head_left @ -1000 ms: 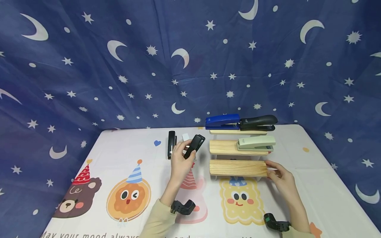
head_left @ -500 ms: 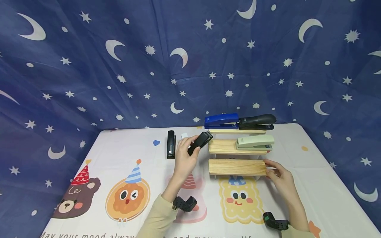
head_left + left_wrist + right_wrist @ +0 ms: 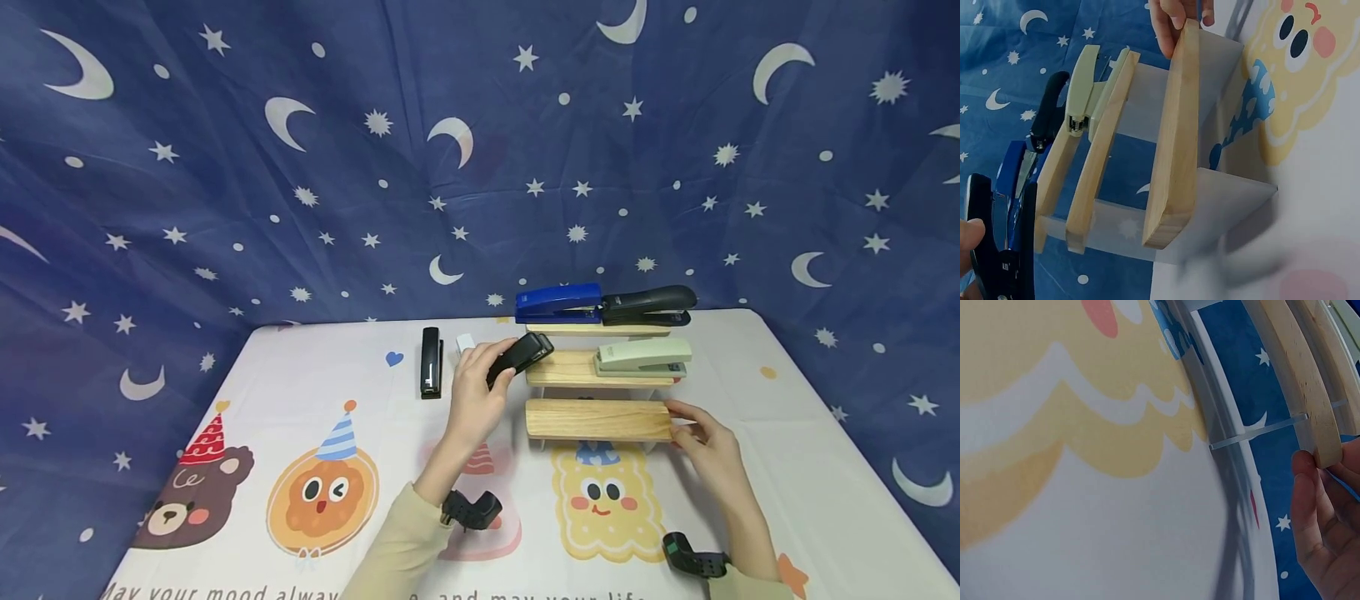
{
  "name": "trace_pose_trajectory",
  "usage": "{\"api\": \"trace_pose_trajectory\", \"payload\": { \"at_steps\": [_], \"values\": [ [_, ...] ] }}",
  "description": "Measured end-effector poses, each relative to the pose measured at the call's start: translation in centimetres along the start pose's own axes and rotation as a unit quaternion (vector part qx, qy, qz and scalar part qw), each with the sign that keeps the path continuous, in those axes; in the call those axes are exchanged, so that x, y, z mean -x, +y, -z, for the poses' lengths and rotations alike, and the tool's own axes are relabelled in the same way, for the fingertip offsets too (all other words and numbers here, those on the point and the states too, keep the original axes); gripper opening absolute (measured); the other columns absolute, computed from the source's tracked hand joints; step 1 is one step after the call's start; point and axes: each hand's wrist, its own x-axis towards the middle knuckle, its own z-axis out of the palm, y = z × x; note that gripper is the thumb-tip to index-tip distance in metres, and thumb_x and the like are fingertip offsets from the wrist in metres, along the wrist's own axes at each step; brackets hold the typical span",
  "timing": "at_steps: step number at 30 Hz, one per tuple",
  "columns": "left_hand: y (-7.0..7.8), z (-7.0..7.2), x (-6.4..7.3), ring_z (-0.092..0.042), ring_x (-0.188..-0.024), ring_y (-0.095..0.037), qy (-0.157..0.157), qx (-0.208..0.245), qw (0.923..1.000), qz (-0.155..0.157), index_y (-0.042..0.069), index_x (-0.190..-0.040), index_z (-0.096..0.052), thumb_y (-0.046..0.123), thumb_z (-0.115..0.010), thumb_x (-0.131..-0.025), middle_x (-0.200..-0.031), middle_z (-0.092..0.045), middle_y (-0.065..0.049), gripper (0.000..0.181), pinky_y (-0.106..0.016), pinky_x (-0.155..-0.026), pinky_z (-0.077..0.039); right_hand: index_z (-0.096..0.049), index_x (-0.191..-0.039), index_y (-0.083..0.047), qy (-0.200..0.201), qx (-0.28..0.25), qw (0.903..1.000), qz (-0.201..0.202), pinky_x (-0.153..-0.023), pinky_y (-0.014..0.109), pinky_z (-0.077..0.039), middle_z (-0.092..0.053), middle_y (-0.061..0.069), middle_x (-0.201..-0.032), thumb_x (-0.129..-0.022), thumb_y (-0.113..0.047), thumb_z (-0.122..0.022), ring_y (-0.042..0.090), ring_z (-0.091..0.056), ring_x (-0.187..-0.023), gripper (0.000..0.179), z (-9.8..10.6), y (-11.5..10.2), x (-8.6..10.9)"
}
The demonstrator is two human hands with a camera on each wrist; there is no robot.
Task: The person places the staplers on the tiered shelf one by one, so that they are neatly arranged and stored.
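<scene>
My left hand (image 3: 478, 398) grips a black stapler (image 3: 521, 357), raised beside the left end of a three-tier wooden rack (image 3: 598, 419). The stapler's front end overlaps the middle tier in the head view; the left wrist view shows its jaws spread, with fingertips on its outer side. With thumb and fingers, my right hand (image 3: 711, 446) pinches the right end of the lowest wooden tier (image 3: 1319, 400). On the middle tier sits a pale green stapler (image 3: 643, 358), toward the right. A blue stapler (image 3: 558, 304) and a black stapler with a curved handle (image 3: 649, 306) lie end to end on top.
Another black stapler (image 3: 431, 363) stands on the table left of my left hand. Partly hidden behind that hand is a small white object (image 3: 465, 342). Clear side panels (image 3: 1229, 200) carry the rack's tiers. A starry blue curtain (image 3: 375, 167) hangs behind the table.
My left hand has moved right with the black stapler, from over the table to the middle tier's left end, tilting it flatter. My right hand keeps its hold on the lowest tier.
</scene>
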Motion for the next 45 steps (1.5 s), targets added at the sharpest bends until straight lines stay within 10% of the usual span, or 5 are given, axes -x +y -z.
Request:
{"api": "trace_pose_trajectory", "payload": {
  "at_steps": [24,45],
  "values": [
    [1.5,-2.6,-3.0,-0.056,-0.109,-0.019,-0.132,-0.14,0.9777,-0.084,0.02,-0.128,-0.062,0.008,-0.058,-0.091,-0.121,-0.067,0.001,0.039,-0.039,-0.093,-0.043,-0.052,-0.134,0.001,0.0,0.003,1.0,-0.004,-0.071,0.014,-0.052,-0.057,0.024,-0.127,-0.095,-0.006,-0.05,-0.015,-0.052,-0.082,0.04,-0.3,0.1,-0.1],
    [1.3,-3.6,-3.5,-0.056,-0.112,-0.019,-0.168,-0.15,0.9719,-0.069,0.02,-0.13,-0.06,0.008,-0.055,-0.093,-0.124,-0.066,0.001,0.04,-0.038,-0.093,-0.044,-0.052,-0.133,0.001,0.004,0.0,1.0,-0.006,-0.071,0.016,-0.053,-0.058,0.024,-0.126,-0.095,-0.006,-0.05,-0.014,-0.053,-0.081,0.039,0.0,0.1,-0.1]
  ]
}}
